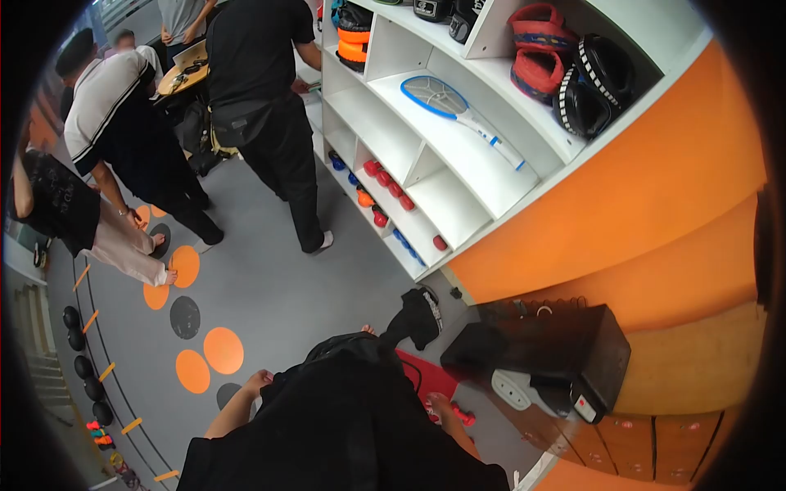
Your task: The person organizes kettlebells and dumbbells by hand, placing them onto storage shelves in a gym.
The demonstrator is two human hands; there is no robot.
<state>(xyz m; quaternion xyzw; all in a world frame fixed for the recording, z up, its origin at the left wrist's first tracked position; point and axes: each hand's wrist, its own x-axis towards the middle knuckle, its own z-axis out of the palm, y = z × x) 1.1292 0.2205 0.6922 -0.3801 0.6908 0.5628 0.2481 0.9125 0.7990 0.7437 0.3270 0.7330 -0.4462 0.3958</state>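
My left hand hangs by my left hip with its fingers curled in. A small pale patch shows just below it, against my black clothing. On the other side, my right hand is low beside my right hip, its fingers mostly hidden from this angle. Just past that hand lies a red dumbbell on the floor. A flat red surface shows behind the hand. Ahead of my body a black garment with a pale patterned edge lies crumpled on the floor.
White shelving at the upper right holds an electric fly swatter, small dumbbells and striking pads. A black box stands at right. Several people are at upper left. Orange floor spots mark the grey floor.
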